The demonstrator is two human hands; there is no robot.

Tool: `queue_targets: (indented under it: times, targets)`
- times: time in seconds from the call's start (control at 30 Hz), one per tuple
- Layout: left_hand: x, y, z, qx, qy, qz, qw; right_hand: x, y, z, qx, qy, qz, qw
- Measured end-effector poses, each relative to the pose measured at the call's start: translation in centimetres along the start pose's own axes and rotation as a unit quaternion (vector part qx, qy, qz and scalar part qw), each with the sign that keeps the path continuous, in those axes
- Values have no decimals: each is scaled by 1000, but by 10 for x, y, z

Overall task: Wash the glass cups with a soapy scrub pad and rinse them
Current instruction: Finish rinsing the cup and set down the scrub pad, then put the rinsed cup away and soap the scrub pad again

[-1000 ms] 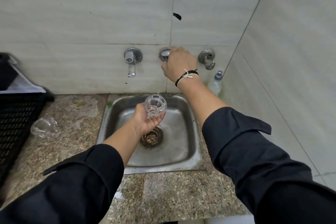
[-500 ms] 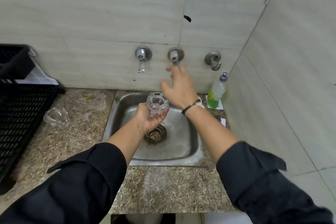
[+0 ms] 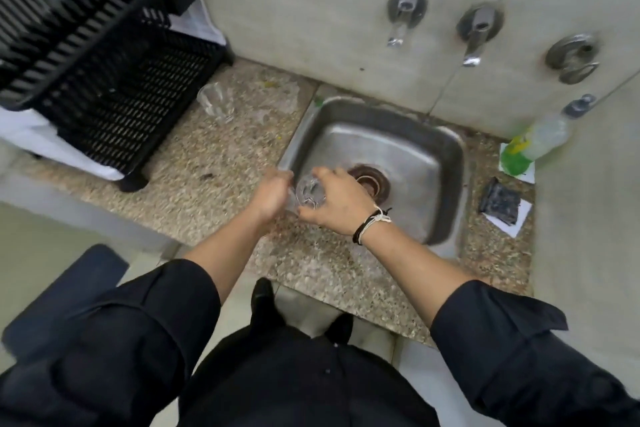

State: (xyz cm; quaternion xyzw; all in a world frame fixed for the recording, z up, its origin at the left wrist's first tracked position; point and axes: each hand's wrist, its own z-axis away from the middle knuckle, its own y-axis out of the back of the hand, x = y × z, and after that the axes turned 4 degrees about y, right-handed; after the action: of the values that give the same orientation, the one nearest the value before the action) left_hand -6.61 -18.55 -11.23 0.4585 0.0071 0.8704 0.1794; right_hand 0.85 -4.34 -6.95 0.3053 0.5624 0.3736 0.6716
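Note:
A clear faceted glass cup [image 3: 309, 191] is held between both hands over the left edge of the steel sink [image 3: 446, 163]. My left hand [image 3: 268, 196] grips it from the left, and my right hand [image 3: 341, 203] curls its fingers round its rim and right side. A second glass cup [image 3: 215, 101] lies on the granite counter [image 3: 207, 163] beside the black rack. The dark scrub pad [image 3: 499, 199] rests on a white sheet right of the sink. No water runs from the taps.
A black plastic dish rack [image 3: 100, 45] stands at the back left on a white cloth. Two wall taps [image 3: 401, 15] [image 3: 476, 31] and a valve handle [image 3: 573, 57] sit above the sink. A green soap bottle [image 3: 530, 144] leans in the right corner.
My right hand left the tap and came down onto the cup that the left hand holds. Both hands lowered toward the sink's left edge, and the view tilted down and shifted left.

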Motion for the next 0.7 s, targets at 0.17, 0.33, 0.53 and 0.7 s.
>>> queue_targets:
  times: [0.17,0.33,0.53,0.7]
  targets:
    - [-13,39,3,61,-72,-49,994,-12,-33,12,-66,66,64,994]
    - [-9,36,4,61,-86,-22,994,-10,-44,18,-91,78,100,988]
    - [17,16,3,42,-112,-32,992,-3,-45,24,-77,75,91,990]
    - [49,-31,-14,-9,-134,-60,989,24,-22,33,-43,-1,44,998]
